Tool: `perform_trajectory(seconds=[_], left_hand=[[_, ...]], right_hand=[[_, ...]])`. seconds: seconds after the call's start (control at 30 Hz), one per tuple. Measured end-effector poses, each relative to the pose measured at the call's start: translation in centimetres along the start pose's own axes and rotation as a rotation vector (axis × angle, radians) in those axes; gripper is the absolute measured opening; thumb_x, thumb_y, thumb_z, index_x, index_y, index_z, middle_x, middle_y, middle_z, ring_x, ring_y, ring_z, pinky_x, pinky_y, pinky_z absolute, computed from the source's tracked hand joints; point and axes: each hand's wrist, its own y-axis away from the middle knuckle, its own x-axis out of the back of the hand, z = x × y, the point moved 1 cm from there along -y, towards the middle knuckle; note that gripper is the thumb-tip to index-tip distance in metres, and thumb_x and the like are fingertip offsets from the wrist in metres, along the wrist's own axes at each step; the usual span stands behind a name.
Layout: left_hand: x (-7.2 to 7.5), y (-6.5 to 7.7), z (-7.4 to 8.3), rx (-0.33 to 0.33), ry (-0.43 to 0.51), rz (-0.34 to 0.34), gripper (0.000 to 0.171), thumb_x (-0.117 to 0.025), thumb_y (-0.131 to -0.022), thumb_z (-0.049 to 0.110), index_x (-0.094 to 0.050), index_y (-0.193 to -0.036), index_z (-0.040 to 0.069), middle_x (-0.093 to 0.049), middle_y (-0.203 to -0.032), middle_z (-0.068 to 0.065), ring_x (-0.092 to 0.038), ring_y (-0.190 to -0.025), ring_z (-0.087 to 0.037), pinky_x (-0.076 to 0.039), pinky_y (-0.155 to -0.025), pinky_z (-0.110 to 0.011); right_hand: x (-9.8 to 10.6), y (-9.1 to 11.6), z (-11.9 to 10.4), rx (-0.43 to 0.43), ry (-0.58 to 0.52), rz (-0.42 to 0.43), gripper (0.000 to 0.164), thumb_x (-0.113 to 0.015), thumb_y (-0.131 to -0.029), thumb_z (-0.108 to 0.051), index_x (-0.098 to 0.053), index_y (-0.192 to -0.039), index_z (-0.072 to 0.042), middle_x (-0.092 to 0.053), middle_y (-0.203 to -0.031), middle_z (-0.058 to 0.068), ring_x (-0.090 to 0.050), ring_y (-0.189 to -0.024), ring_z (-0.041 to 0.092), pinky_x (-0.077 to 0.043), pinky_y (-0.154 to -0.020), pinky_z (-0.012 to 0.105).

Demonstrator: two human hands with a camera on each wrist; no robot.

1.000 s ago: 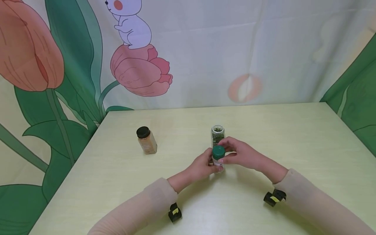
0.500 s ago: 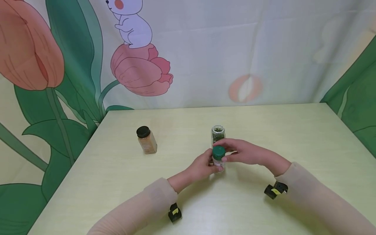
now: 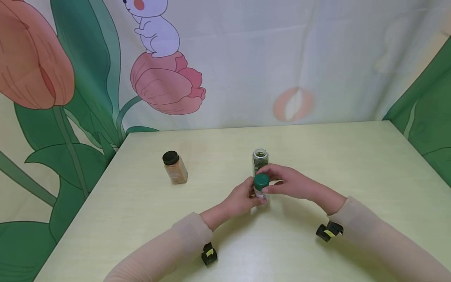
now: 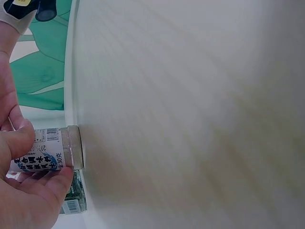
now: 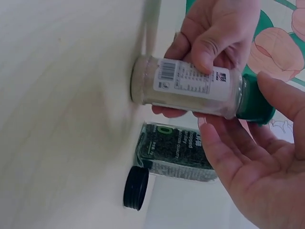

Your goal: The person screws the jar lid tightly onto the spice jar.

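Note:
A clear spice jar [image 5: 147,78] of pale powder with a white label stands upright on the table, topped by a green cap [image 3: 261,181]. My left hand [image 3: 239,199] grips its body from the left, thumb across the label in the right wrist view. The right hand [image 3: 290,183] pinches the green cap, thumb on the near side and fingers around the far side. Just behind is an uncapped glass jar [image 3: 260,158] of dried green herbs, its lower part covered by the hands in the head view. A black lid [image 5: 136,188] lies close to that herb jar.
A jar of light brown powder with a black lid [image 3: 176,170] stands at the left of the pale table [image 3: 334,156]. Behind the table hangs a white cloth [image 3: 239,78] printed with tulips and a rabbit.
My right hand drew slightly to the right, its thumb to the cap's edge, then came back so the thumb lies on the cap. The left hand and the jars stayed put.

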Motion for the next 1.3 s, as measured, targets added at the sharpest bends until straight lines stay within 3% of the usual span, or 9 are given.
perform_trajectory(seconds=[0.33, 0.53, 0.67, 0.8, 0.93, 1.1, 1.3], left_hand=[[0.0, -0.1, -0.1, -0.004, 0.011, -0.007, 0.046, -0.068, -0.097, 0.003, -0.045, -0.135, -0.007, -0.06, -0.138, -0.026, -0.061, -0.13, -0.037, -0.054, -0.108, -0.041], [0.0, 0.1, 0.1, 0.003, 0.016, -0.008, 0.045, -0.067, -0.097, 0.004, -0.045, -0.135, -0.007, -0.059, -0.14, -0.026, -0.06, -0.132, -0.038, -0.053, -0.11, -0.042], [0.1, 0.1, 0.1, -0.006, 0.012, -0.012, 0.046, -0.067, -0.097, 0.004, -0.044, -0.136, -0.007, -0.059, -0.14, -0.027, -0.059, -0.132, -0.038, -0.053, -0.11, -0.042], [0.1, 0.1, 0.1, -0.001, 0.009, -0.012, 0.047, -0.067, -0.098, 0.004, -0.044, -0.136, -0.007, -0.058, -0.141, -0.027, -0.059, -0.134, -0.039, -0.053, -0.111, -0.043], [0.1, 0.1, 0.2, 0.01, 0.004, -0.007, 0.047, -0.067, -0.097, 0.004, -0.044, -0.137, -0.006, -0.058, -0.141, -0.026, -0.058, -0.134, -0.039, -0.052, -0.112, -0.045], [0.0, 0.1, 0.2, 0.002, 0.01, -0.003, 0.047, -0.067, -0.097, 0.003, -0.044, -0.137, -0.007, -0.058, -0.14, -0.027, -0.059, -0.133, -0.04, -0.052, -0.111, -0.045], [0.0, 0.1, 0.1, -0.004, 0.013, -0.007, 0.047, -0.067, -0.097, 0.003, -0.044, -0.137, -0.007, -0.058, -0.139, -0.027, -0.059, -0.132, -0.04, -0.052, -0.111, -0.045]], right_hand=[[-1.1, 0.1, -0.2, -0.008, -0.018, 0.111, 0.037, -0.072, -0.095, -0.009, -0.054, -0.126, 0.002, -0.065, -0.123, 0.021, -0.064, -0.117, 0.034, -0.059, -0.096, 0.037], [-1.5, 0.2, -0.3, -0.021, -0.027, 0.142, 0.039, -0.074, -0.094, -0.011, -0.054, -0.124, 0.004, -0.066, -0.12, 0.021, -0.064, -0.114, 0.031, -0.059, -0.095, 0.036], [-1.2, 0.2, -0.3, -0.027, -0.025, 0.089, 0.048, -0.073, -0.095, -0.011, -0.049, -0.134, 0.005, -0.062, -0.129, 0.023, -0.061, -0.122, 0.036, -0.059, -0.099, 0.041], [-0.3, 0.2, -0.4, -0.029, -0.012, -0.031, 0.059, -0.069, -0.098, -0.014, -0.041, -0.147, 0.003, -0.053, -0.144, 0.025, -0.054, -0.134, 0.043, -0.055, -0.106, 0.049], [0.6, 0.1, -0.7, 0.004, 0.023, -0.114, 0.058, -0.065, -0.1, -0.012, -0.04, -0.151, 0.002, -0.051, -0.149, 0.026, -0.051, -0.138, 0.045, -0.051, -0.111, 0.054], [0.9, 0.1, -1.1, 0.065, 0.065, -0.115, 0.048, -0.063, -0.101, -0.007, -0.048, -0.144, 0.006, -0.058, -0.142, 0.027, -0.057, -0.132, 0.045, -0.049, -0.112, 0.057], [0.5, 0.0, -1.0, 0.047, 0.057, -0.08, 0.045, -0.064, -0.1, -0.009, -0.051, -0.141, 0.005, -0.061, -0.138, 0.026, -0.059, -0.13, 0.045, -0.049, -0.111, 0.058]])
